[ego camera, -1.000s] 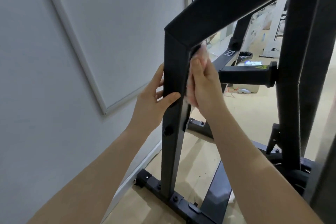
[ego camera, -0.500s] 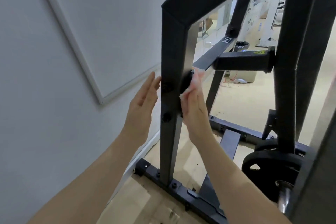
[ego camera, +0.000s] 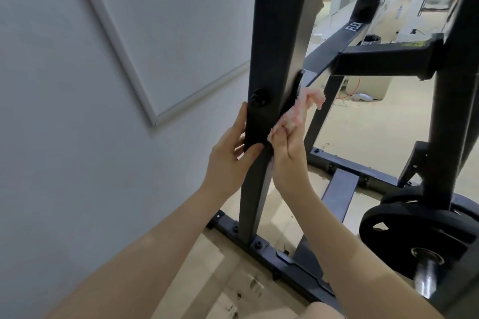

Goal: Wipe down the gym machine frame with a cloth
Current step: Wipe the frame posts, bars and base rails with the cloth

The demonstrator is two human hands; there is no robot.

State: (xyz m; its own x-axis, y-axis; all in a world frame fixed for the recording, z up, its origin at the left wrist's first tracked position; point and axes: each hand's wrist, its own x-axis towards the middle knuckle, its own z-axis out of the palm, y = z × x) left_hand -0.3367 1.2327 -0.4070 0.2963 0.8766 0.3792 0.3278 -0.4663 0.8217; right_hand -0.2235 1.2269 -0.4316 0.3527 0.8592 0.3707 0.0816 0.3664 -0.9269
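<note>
The person stands close to the black upright post (ego camera: 269, 65) of the gym machine frame, near a grey wall (ego camera: 77, 137) with a white framed board (ego camera: 166, 33) on it. The left hand (ego camera: 229, 155) grips the post from the wall side: the fingers go behind the post and the thumb lies across its front face, just under a round black bolt cap (ego camera: 260, 98). The right hand (ego camera: 287, 147) is closed on a pale pink cloth (ego camera: 298, 111) and presses it against the inner side of the same post, at about the same height as the left hand. Part of the cloth sticks out loose above the fingers, bunched and fluffy. Both forearms are bare and reach up from the bottom of the view.

The post goes down to a black base rail (ego camera: 285, 259) that is bolted on the light beige floor (ego camera: 375, 132). To the right of the post, a short black horizontal arm (ego camera: 383, 62) with a yellow warning sticker goes to a second upright (ego camera: 451, 111). Behind it a slanted bar (ego camera: 344, 36) shows the word FLEX. Low at the right, a black weight plate (ego camera: 404, 230) sits on a metal sleeve (ego camera: 425, 280), well apart from the hands. Far behind, the room has white objects that are too blurred to name.
</note>
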